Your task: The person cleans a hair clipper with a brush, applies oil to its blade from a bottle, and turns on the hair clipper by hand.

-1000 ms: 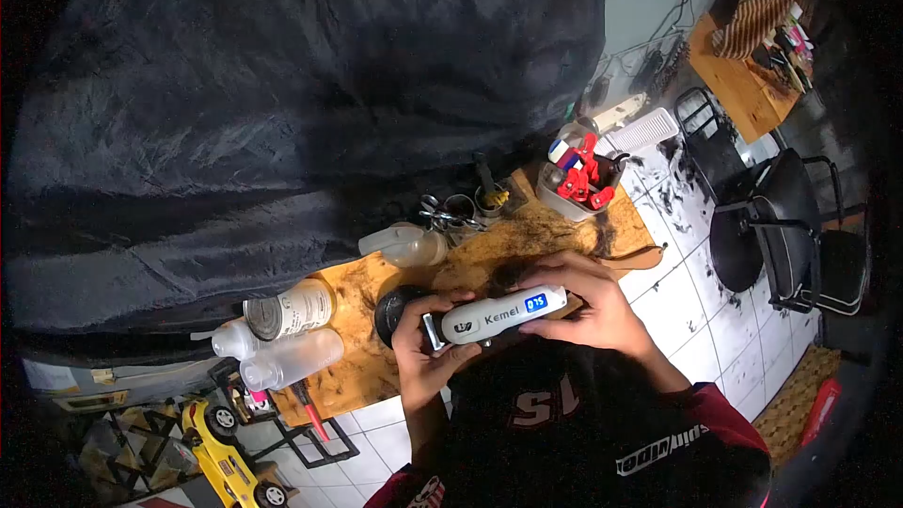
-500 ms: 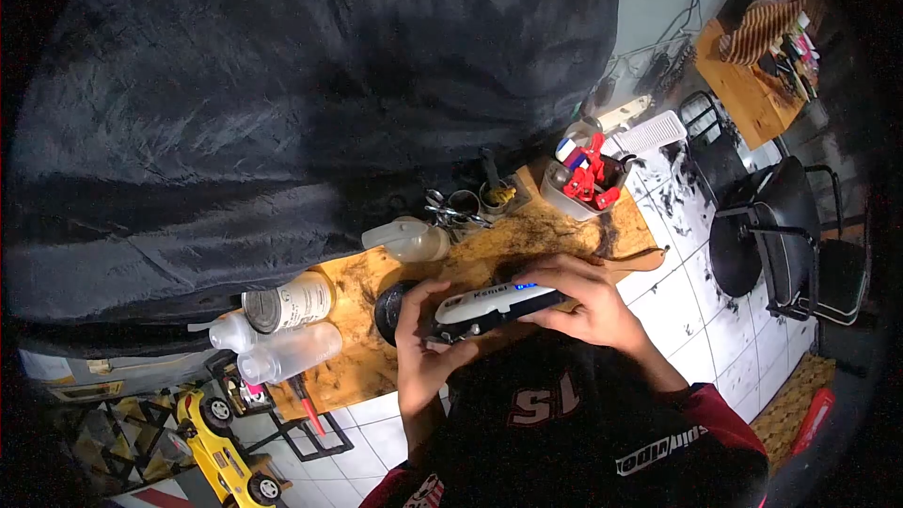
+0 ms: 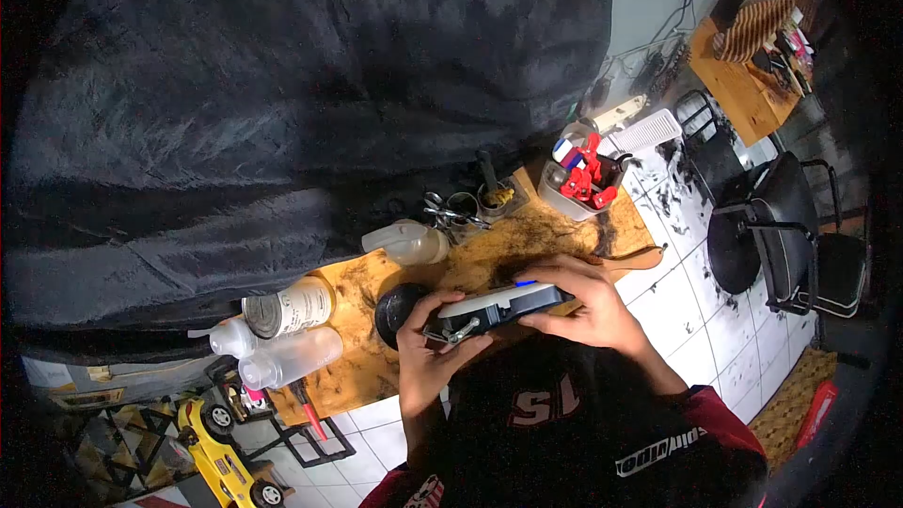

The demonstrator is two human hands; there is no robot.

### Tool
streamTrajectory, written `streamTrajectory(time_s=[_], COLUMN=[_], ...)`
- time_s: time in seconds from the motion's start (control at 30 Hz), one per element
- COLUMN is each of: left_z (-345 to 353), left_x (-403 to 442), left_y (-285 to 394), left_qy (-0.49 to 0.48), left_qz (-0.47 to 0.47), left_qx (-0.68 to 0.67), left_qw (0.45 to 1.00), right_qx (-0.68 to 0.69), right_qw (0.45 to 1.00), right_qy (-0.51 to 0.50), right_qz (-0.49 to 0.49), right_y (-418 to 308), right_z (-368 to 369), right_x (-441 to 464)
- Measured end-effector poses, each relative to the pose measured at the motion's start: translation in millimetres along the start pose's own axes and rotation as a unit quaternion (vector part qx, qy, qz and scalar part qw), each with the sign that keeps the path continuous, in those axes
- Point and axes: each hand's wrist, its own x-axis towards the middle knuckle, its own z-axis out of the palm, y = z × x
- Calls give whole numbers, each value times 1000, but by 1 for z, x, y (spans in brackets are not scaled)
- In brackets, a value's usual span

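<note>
The left hand point(image 3: 431, 348) pinches one end of a hair clipper point(image 3: 499, 310) between its thumb and fingers, and the right hand point(image 3: 588, 306) pinches the other end the same way. The clipper is up in front of the dark shirt point(image 3: 583, 433), near the close edge of the wooden table point(image 3: 480, 268). That edge runs on a slant, and white floor tiles point(image 3: 673, 310) spread out past it on the right. A strip of wood with dark hair on it lies between the hands and the clear jug point(image 3: 409, 243). A round black thing point(image 3: 395, 313) sits just beside the left fingers, and a wooden handle point(image 3: 638, 260) lies just past the right hand. The hands hide parts of the clipper and the table's edge. Only a bit of the blue screen point(image 3: 525, 283) shows, so its numbers can't be read. The shirt covers some of the table too. Both arms reach up from the body, and the hands face each other, with the clipper tipped so its dark side shows.
</note>
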Motion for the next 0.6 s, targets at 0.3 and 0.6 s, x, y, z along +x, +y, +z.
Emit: streamTrajectory(time_s=[0.3, 0.6], left_z=[9, 4], left_x=[2, -2], left_y=[13, 2], left_qy=[5, 3], left_qz=[-32, 91], left_qx=[-64, 86], left_qw=[997, 992], right_qx=[-13, 44], right_qw=[999, 999], right_qy=[3, -10], right_qz=[-34, -14], right_y=[3, -2], right_z=[0, -2], right_x=[-1, -5])
